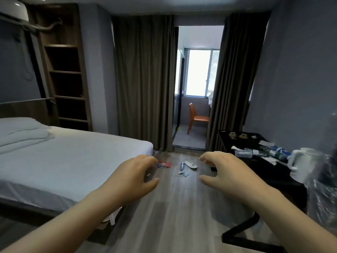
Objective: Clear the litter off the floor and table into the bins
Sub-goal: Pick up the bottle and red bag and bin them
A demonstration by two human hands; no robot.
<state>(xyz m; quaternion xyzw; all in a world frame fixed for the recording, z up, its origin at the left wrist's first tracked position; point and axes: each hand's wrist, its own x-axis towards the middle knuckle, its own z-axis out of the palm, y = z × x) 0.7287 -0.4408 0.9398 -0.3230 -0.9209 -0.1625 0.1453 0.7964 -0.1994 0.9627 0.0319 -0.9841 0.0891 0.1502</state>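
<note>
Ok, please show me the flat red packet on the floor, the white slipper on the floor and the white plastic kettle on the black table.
flat red packet [165, 164]: head view, middle of its red face.
white slipper [191, 164]: head view, middle of its white surface.
white plastic kettle [303, 161]: head view, its side wall.

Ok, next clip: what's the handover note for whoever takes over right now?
Left hand: holds nothing, fingers loosely curled.
Right hand: the same.
Floor: red packet, slipper and blue tube lie ahead, beside the bed.
Table: bottles and papers beside the kettle.
Done: nothing picked up yet.
Left: all floor and table litter.
</note>
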